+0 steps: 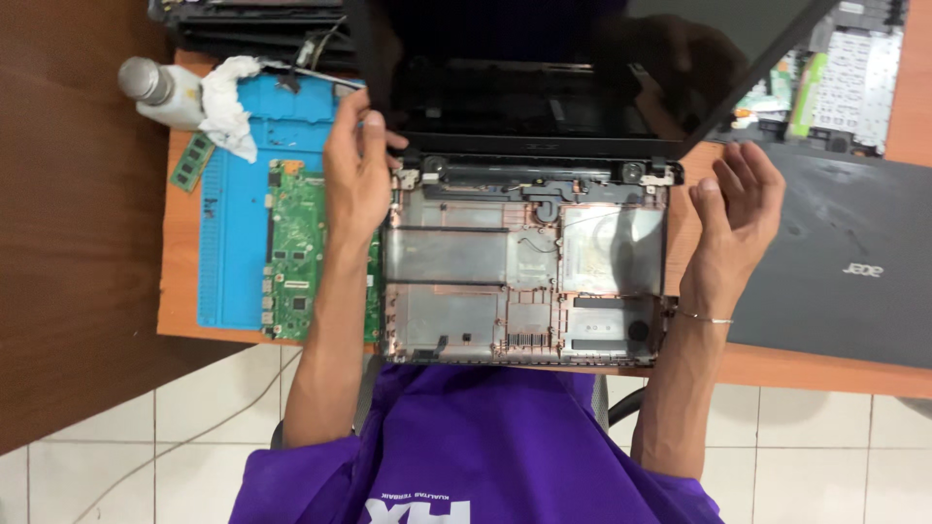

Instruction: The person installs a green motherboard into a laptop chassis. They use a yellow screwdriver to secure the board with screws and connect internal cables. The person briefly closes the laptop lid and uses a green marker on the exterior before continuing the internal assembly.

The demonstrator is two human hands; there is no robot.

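Note:
An opened laptop base shell (524,281), stripped of its board, lies on the wooden table in front of me, with its dark screen lid (544,68) raised at the far side. My left hand (357,170) grips the left edge of the lid near the left hinge (408,178). To the right of the right hinge (660,175) my right hand (738,209) hovers, fingers apart, holding nothing. A green motherboard (301,252) lies on a blue work mat (233,243) just left of the shell.
A white bottle (165,92) and crumpled tissue (228,102) sit at the mat's far corner, beside a small memory stick (192,162). A closed dark laptop (835,262) lies to the right, a keyboard part (859,73) behind it. Tiled floor lies below the table edge.

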